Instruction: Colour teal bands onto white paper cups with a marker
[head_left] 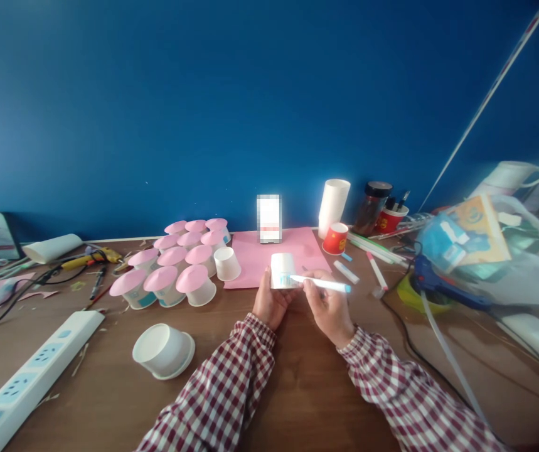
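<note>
My left hand (270, 301) is closed round a small white paper cup (281, 267), held over the table in front of me. Blue marks show low on the cup's side. In my right hand (329, 309) is a white marker pen (328, 284) with a light blue end, its tip at the blue marks. A sheet of pink paper (250, 263) lies just behind both hands. To the left stand several upturned cups with pink paper cones (192, 277) on top, some with blue colouring. One plain white cup (227, 263) is beside them.
A wide white cup (162, 351) stands at the front left near a white power strip (38, 370). Behind right are stacked white cups (334, 204), a red cup (335, 239) and a dark jar (373, 204). A blue glue gun (448, 289) with its cord lies right; a yellow one (93, 257) left.
</note>
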`<state>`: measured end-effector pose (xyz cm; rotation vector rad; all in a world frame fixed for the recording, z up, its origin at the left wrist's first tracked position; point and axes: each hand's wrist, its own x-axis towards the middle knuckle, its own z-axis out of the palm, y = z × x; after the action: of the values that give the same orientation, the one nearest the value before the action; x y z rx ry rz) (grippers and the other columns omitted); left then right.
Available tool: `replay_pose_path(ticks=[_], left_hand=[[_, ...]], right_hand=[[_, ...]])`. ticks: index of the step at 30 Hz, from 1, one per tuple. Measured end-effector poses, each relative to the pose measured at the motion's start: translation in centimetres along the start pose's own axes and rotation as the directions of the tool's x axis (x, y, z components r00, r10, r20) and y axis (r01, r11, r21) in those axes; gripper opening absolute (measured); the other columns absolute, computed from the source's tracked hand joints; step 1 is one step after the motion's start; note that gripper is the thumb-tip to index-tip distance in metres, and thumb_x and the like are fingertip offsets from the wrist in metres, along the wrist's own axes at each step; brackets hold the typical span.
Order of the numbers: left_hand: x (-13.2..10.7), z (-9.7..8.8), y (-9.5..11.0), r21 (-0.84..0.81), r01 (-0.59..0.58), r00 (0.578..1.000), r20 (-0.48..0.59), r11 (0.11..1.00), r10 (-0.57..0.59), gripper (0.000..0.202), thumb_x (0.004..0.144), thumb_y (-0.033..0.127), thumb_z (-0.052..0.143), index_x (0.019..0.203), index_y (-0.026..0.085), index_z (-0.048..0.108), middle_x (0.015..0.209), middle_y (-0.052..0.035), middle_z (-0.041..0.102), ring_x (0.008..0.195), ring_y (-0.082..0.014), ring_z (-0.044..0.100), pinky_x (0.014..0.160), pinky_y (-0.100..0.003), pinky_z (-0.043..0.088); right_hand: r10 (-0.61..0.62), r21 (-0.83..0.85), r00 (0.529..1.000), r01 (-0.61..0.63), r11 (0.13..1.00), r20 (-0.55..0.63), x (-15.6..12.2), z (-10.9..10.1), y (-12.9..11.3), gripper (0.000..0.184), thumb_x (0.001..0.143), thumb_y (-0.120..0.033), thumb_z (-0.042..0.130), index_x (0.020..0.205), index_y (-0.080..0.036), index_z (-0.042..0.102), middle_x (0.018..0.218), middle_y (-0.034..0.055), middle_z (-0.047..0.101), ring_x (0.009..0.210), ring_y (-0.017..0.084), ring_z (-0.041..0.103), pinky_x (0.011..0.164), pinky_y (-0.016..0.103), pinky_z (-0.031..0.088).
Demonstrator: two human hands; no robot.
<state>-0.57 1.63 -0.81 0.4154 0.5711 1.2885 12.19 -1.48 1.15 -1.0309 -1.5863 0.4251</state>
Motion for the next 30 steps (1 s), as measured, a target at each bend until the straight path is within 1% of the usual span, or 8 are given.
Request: replay_pose_path(ticks=[4,8,12,16,18,22,26,30], left_hand=[[-0.15,0.14,0.04,-0.003,-0.001,1.000,-0.028,1.000,0.001,0.041,0.089,0.046,0.047,0.103,0.011,0.062,0.085,-0.0097,0.068,0.075,-0.0179,0.064,0.069,-0.030,0.054],[-0.21,0.17,0.08,-0.012,0.005,1.000,-0.025,1.000,-0.006,0.042,0.088,0.047,0.048,0.104,0.010,0.061,0.088,-0.0107,0.068,0.077,-0.0192,0.064,0.073,-0.033,0.054],[-0.13,0.08,0.12,-0.002,0.013,0.999,-0.053,1.000,-0.013,0.043,0.088,0.048,0.046,0.102,0.010,0.061,0.084,-0.0098,0.067,0.075,-0.0181,0.063,0.068,-0.030,0.053],[-0.15,0.08,0.13,0.005,0.019,1.000,-0.007,1.000,-0.019,0.043,0.088,0.047,0.047,0.104,0.010,0.061,0.088,-0.0107,0.067,0.078,-0.0190,0.064,0.070,-0.031,0.054],[-0.21,0.07,0.15,0.004,0.014,1.000,0.008,1.000,-0.014,0.043,0.089,0.047,0.047,0.105,0.010,0.061,0.089,-0.0106,0.067,0.078,-0.0190,0.064,0.071,-0.031,0.054],[-0.30,0.05,0.21,0.003,0.017,0.999,-0.032,1.000,-0.017,0.043,0.090,0.048,0.044,0.102,0.010,0.061,0.086,-0.0103,0.067,0.075,-0.0178,0.063,0.068,-0.029,0.054],[-0.31,0.05,0.20,0.014,0.021,1.000,-0.004,1.000,-0.021,0.044,0.089,0.048,0.045,0.104,0.010,0.061,0.087,-0.0102,0.067,0.075,-0.0177,0.063,0.068,-0.030,0.054],[-0.28,0.04,0.19,0.021,0.014,1.000,-0.014,1.000,-0.014,0.044,0.089,0.048,0.044,0.103,0.010,0.060,0.087,-0.0105,0.066,0.075,-0.0181,0.063,0.068,-0.030,0.053]], right_hand=[[-0.001,0.024,0.998,0.000,1.000,0.062,-0.03,-0.03,-0.06,0.014,0.092,-0.028,0.048,0.092,-0.018,0.058,0.078,0.0030,0.064,0.070,0.015,0.064,0.063,0.025,0.053],[0.012,0.024,1.000,-0.012,1.000,0.010,0.02,-0.02,0.11,0.015,0.092,-0.029,0.049,0.094,-0.018,0.057,0.081,0.0041,0.064,0.072,0.016,0.063,0.063,0.026,0.053],[-0.008,0.052,0.998,0.005,0.999,0.059,0.05,0.06,0.38,0.014,0.092,-0.029,0.048,0.088,-0.019,0.057,0.074,0.0024,0.063,0.069,0.016,0.063,0.062,0.026,0.053],[-0.003,0.065,1.000,0.001,0.998,0.026,0.05,0.14,0.50,0.013,0.092,-0.028,0.049,0.092,-0.018,0.057,0.078,0.0034,0.064,0.071,0.016,0.064,0.064,0.027,0.053],[0.007,0.059,1.000,-0.008,0.998,0.022,0.11,0.10,0.40,0.013,0.092,-0.028,0.049,0.092,-0.018,0.057,0.079,0.0033,0.064,0.070,0.015,0.063,0.062,0.026,0.052],[0.000,0.034,0.998,-0.002,0.999,0.061,0.29,-0.08,0.01,0.014,0.092,-0.026,0.048,0.085,-0.018,0.057,0.071,0.0012,0.061,0.064,0.014,0.060,0.058,0.024,0.050],[0.003,0.056,0.999,-0.006,0.998,0.039,0.32,-0.11,-0.08,0.013,0.091,-0.026,0.048,0.088,-0.018,0.057,0.075,0.0018,0.063,0.066,0.014,0.061,0.060,0.023,0.050],[-0.005,0.040,0.998,0.003,0.999,0.057,0.33,-0.09,-0.05,0.013,0.091,-0.025,0.048,0.085,-0.017,0.057,0.070,0.0011,0.061,0.064,0.014,0.060,0.059,0.023,0.049]])
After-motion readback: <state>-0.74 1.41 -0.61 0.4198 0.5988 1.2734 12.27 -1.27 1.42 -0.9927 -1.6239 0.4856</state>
